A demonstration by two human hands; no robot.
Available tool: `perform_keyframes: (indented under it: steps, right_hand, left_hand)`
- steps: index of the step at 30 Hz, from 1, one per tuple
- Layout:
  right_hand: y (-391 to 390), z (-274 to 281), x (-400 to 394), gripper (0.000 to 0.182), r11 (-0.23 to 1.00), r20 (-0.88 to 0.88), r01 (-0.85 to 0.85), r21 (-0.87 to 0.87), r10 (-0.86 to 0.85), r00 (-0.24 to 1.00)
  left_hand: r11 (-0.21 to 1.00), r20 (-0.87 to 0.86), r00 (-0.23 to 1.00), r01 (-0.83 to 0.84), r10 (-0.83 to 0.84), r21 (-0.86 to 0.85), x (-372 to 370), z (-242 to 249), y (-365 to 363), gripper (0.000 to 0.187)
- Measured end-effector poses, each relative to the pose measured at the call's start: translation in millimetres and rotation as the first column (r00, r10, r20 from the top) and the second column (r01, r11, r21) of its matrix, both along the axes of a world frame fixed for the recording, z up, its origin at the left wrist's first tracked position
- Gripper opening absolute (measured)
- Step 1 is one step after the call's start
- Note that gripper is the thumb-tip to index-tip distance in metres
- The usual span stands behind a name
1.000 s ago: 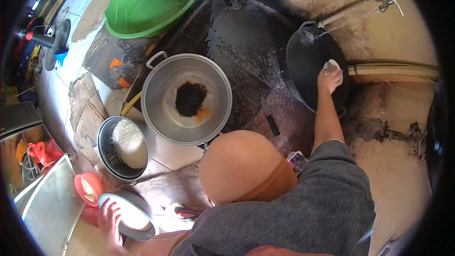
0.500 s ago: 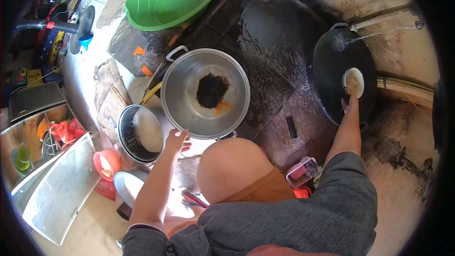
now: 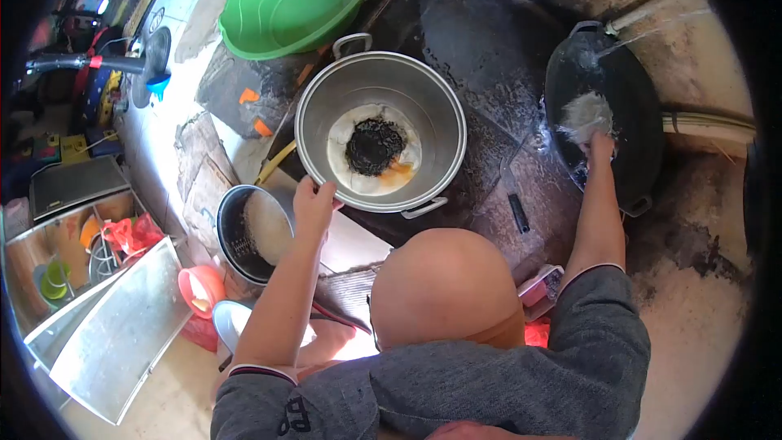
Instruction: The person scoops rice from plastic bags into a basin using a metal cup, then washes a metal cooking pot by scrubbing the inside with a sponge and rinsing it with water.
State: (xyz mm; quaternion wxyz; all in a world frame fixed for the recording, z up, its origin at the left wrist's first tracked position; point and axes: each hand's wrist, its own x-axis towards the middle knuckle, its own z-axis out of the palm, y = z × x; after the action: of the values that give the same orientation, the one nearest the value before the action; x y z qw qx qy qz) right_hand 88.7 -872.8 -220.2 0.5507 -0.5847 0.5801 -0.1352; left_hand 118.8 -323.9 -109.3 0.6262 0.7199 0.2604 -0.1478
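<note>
My left hand [image 3: 314, 210] is closed on the near rim of a large aluminium pot [image 3: 446, 106]. A black burnt-looking patch [image 3: 375, 147] with a brown stain beside it lies on the pale bottom of the pot. Over on the right, my right hand [image 3: 599, 148] dips a bowl [image 3: 588, 116] into the water in a dark wok [image 3: 635, 138]. Blur and splashing water hide much of the bowl. Close to my left forearm stands a dark inner pot [image 3: 235, 236] holding white rice and cloudy water.
A green basin [image 3: 285, 8] stands at the back. Water runs from a pipe into the wok. A spatula with a black handle [image 3: 519, 213] lies on the wet floor beside the wok. Pink bowl [image 3: 204, 285] and metal sheets [image 3: 122, 334] are at the left.
The aluminium pot has shifted right and tilted, its bottom more visible, as my left hand took its rim. The bowl has gone from upright at the wok's right side into the water further left.
</note>
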Motion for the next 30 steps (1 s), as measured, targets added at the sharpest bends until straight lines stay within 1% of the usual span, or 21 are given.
perform_keyframes:
  steps: [1, 2, 4, 6, 8, 10, 11, 12, 14, 15, 17, 18, 20, 22, 24, 25, 26, 27, 28, 29, 30]
  right_hand:
    - [6.3, -2.3, -2.2, 0.041, 0.995, 0.178, 0.06, 0.083, -0.074, 0.981]
    - [23.3, 1.9, 0.3, 0.038, 0.98, 0.345, 0.1, 0.173, -0.156, 0.926]
    - [40.5, 9.8, 10.4, 0.038, 0.936, 0.539, 0.024, 0.352, -0.223, 0.812]
    - [71.2, 38.1, 29.7, 0.04, 0.916, 0.587, -0.1, 0.388, -0.162, 0.793]
    - [82.3, 39.5, 50.4, 0.04, 0.84, 0.645, -0.306, 0.447, -0.065, 0.762]
    - [128.6, 70.6, 77.5, 0.041, 0.806, 0.689, -0.327, 0.492, -0.131, 0.713]
    - [150.5, 82.7, 90.3, 0.041, 0.787, 0.696, -0.365, 0.498, -0.112, 0.709]
    - [171.4, 91.9, 102.8, 0.042, 0.764, 0.704, -0.404, 0.504, -0.092, 0.705]
    - [209.6, 103.8, 124.4, 0.046, 0.66, 0.705, -0.495, 0.565, -0.073, 0.706]
    - [229.8, 107.5, 133.6, 0.047, 0.631, 0.737, -0.541, 0.557, -0.075, 0.672]
    - [269.3, 115.6, 148.6, 0.049, 0.589, 0.769, -0.598, 0.543, -0.063, 0.636]
    - [287.4, 120.9, 154.2, 0.05, 0.577, 0.771, -0.613, 0.539, -0.046, 0.635]
    - [318.8, 131.1, 160.2, 0.051, 0.546, 0.791, -0.652, 0.526, -0.033, 0.61]
    - [341.9, 136.5, 162.2, 0.051, 0.515, 0.81, -0.688, 0.511, -0.021, 0.586]
    - [359.3, 144.2, 160.2, 0.05, 0.498, 0.83, -0.716, 0.489, -0.013, 0.557]
    - [365.2, 147.2, 156.5, 0.044, 0.531, 0.795, -0.675, 0.513, 0.004, 0.607]
    - [369.6, 148.2, 152.9, 0.044, 0.531, 0.795, -0.675, 0.512, 0.005, 0.606]
    - [372.9, 148.9, 150.0, 0.041, 0.558, 0.802, -0.688, 0.465, 0.065, 0.594]
    - [374.7, 148.9, 146.9, 0.037, 0.583, 0.803, -0.699, 0.415, 0.125, 0.582]
    - [375.8, 149.0, 142.7, 0.037, 0.584, 0.802, -0.697, 0.415, 0.127, 0.583]
    - [375.7, 148.8, 138.3, 0.035, 0.609, 0.809, -0.739, 0.288, 0.258, 0.528]
  left_hand:
    - [0.998, 0.021, 0.999, 0.046, -0.047, 0.042, 12.0, 8.1, -7.2, 0.019]
    - [0.992, 0.042, 0.995, 0.09, -0.094, 0.085, 22.8, 10.9, -12.5, 0.018]
    - [0.988, 0.097, 0.99, 0.093, -0.105, 0.12, 38.9, 6.2, -20.1, 0.016]
    - [0.96, 0.13, 0.968, 0.186, -0.216, 0.21, 51.7, 21.9, -33.3, 0.019]
    - [0.956, 0.177, 0.956, 0.191, -0.232, 0.223, 60.0, 29.3, -44.4, 0.021]
    - [0.918, 0.209, 0.932, 0.218, -0.297, 0.331, 73.1, 22.5, -44.1, 0.024]
    - [0.909, 0.252, 0.92, 0.195, -0.3, 0.367, 77.8, 18.3, -45.4, 0.03]
    - [0.909, 0.256, 0.919, 0.195, -0.301, 0.369, 82.7, 17.5, -47.4, 0.03]
    - [0.886, 0.179, 0.932, 0.221, -0.315, 0.408, 91.8, 18.8, -50.7, 0.035]
    - [0.884, 0.182, 0.931, 0.22, -0.317, 0.411, 94.5, 21.7, -53.9, 0.035]
    - [0.622, 0.173, 0.84, 0.227, -0.515, 0.75, 95.2, 28.1, -63.1, 0.038]
    - [0.62, 0.173, 0.841, 0.224, -0.513, 0.752, 94.1, 28.1, -67.4, 0.038]
    - [0.658, 0.295, 0.847, 0.082, -0.441, 0.748, 92.3, 27.0, -74.1, 0.044]
    - [0.667, 0.324, 0.851, 0.04, -0.413, 0.744, 98.1, 6.9, -67.6, 0.049]
    - [0.666, 0.522, 0.755, -0.154, -0.397, 0.73, 100.9, -6.9, -63.2, 0.052]
    - [0.665, 0.522, 0.755, -0.155, -0.397, 0.73, 100.7, -13.7, -60.8, 0.052]
    - [0.862, 0.539, 0.826, -0.143, -0.168, 0.487, 97.4, -14.4, -63.6, 0.055]
    - [0.967, 0.472, 0.88, -0.165, 0.056, 0.193, 94.5, -13.8, -65.2, 0.059]
    - [0.968, 0.471, 0.88, -0.163, 0.056, 0.191, 93.0, -14.1, -63.6, 0.059]
    - [0.986, 0.467, 0.871, -0.168, 0.151, -0.006, 91.6, -15.6, -60.7, 0.06]
    - [0.965, 0.445, 0.862, -0.168, 0.244, -0.203, 90.3, -17.8, -59.2, 0.063]
